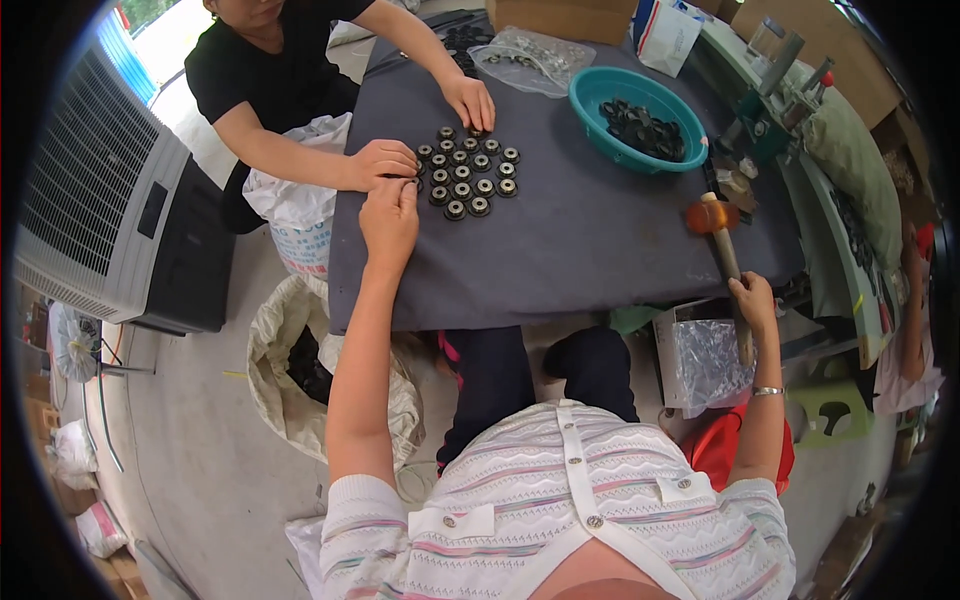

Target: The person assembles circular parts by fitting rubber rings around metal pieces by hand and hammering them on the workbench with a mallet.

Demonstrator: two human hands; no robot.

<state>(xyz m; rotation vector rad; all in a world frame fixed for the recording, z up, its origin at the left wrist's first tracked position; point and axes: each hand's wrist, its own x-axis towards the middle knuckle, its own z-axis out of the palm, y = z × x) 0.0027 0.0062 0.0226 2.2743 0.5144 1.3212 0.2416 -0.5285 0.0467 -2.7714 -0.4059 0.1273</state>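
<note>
Firstly, at the far left, a tall grey fan machine (100, 190) stands on the floor (215, 430). Beside it are a white sack (300, 245) and, nearer to the person, an open beige sack (268, 345) with black pieces (310, 368) inside. Next, the left hand (388, 225) is over the left part of the dark worktop (580, 230). Its fingertips are just beside one hand of a co-worker (382, 163), and I cannot tell whether its grip is closed on something. Immediately to the right, many round parts (461, 172), black with metal centres, stand close together on the worktop; the co-worker's other hand (468, 102) is at the far edge of this group. Farther right, a clear plastic bag (532, 58) lies at the far side, and a teal basin (590, 125) holds dark pieces (645, 130). Lastly, the right hand (753, 300) has its grip closed around the handle of a mallet (722, 250), whose orange head is near the basin.
</note>
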